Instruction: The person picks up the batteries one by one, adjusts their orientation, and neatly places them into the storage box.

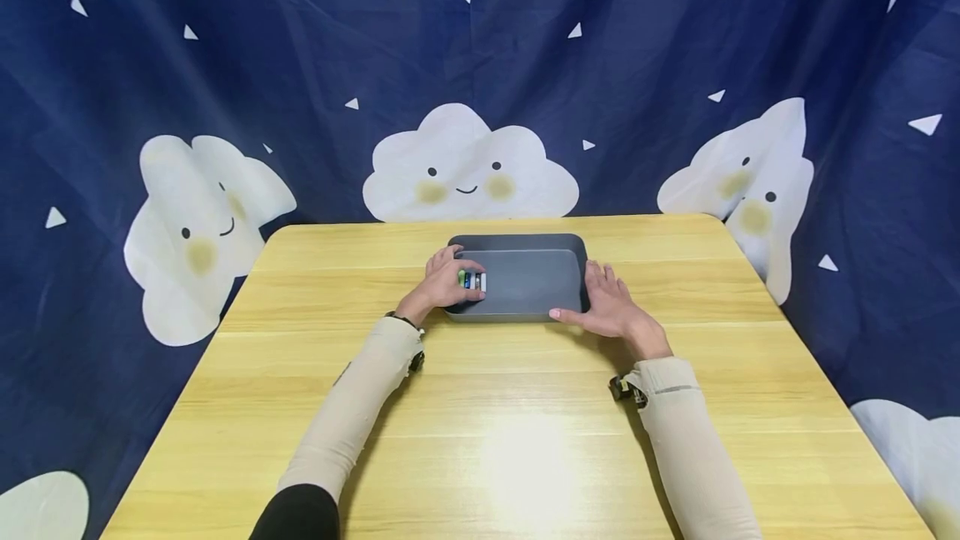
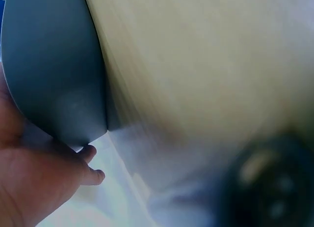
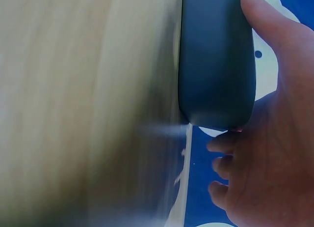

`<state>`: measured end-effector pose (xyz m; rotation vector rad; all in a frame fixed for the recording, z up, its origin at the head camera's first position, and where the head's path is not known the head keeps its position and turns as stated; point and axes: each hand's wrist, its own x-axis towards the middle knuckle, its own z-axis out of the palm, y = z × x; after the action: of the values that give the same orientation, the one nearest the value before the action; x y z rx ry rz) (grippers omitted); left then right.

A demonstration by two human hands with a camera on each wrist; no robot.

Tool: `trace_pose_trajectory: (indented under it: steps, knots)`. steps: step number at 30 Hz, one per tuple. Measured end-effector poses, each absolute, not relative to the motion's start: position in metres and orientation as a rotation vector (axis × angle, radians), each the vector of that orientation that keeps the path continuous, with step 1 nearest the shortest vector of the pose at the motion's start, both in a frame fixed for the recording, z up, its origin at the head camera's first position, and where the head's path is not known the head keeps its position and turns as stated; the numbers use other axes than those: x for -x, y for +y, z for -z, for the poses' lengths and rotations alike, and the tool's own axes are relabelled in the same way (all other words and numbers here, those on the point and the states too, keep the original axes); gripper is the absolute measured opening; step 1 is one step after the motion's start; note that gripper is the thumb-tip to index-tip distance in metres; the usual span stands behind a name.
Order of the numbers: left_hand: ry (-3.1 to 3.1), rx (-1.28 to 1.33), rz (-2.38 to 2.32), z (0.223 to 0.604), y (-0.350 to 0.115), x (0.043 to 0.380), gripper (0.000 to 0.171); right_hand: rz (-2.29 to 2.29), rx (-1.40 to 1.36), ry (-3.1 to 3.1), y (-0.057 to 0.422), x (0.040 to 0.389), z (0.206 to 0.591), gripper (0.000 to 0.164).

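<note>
A grey rectangular tray (image 1: 528, 277) with raised walls lies near the far edge of the table. At its left end, my left hand (image 1: 442, 280) reaches over the rim. Between its thumb and index finger it pinches a row of small battery-like pieces (image 1: 474, 281), green, blue and white, inside the tray; their exact kind is too small to tell. My right hand (image 1: 609, 302) is at the tray's near right corner, thumb along the front wall and extended fingers by the right side. The right wrist view shows that thumb at the rim of the tray (image 3: 216, 55).
The tray stands on a light wood table (image 1: 480, 407) with rounded far corners. Behind the table hangs a dark blue curtain (image 1: 645, 48) with clouds and white triangles. Dark devices are strapped at both wrists, such as the right wrist device (image 1: 628, 388).
</note>
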<state>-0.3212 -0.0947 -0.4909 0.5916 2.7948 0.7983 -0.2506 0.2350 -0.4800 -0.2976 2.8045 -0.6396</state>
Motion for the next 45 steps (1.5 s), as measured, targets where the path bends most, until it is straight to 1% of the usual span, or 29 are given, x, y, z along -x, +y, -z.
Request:
trace_pose_trajectory:
  steps: [6,11,18,24,33,39,45]
  knots:
    - [2.801,-0.616,-0.821,0.489,-0.1,0.321,0.055,0.56,0.318,2.832,0.235,0.252,0.479,0.13]
    - [2.835,-0.619,-0.869,0.481,-0.11,0.318,0.056,0.552,0.324,2.831,0.234,0.253,0.479,0.13]
    - [2.838,-0.578,-0.97,0.463,-0.135,0.311,0.05,0.545,0.325,2.831,0.234,0.255,0.476,0.13]
    - [2.824,-0.591,-1.0,0.448,-0.158,0.298,0.048,0.534,0.317,2.835,0.234,0.255,0.476,0.13]
    - [2.848,-0.612,-0.854,0.45,-0.195,0.275,0.043,0.548,0.307,2.82,0.234,0.255,0.478,0.131]
    - [2.813,-0.801,-0.763,0.456,-0.21,0.26,0.038,0.58,0.304,2.816,0.234,0.254,0.478,0.131]
    - [2.751,-0.949,-0.648,0.465,-0.209,0.245,0.037,0.589,0.303,2.811,0.233,0.253,0.478,0.13]
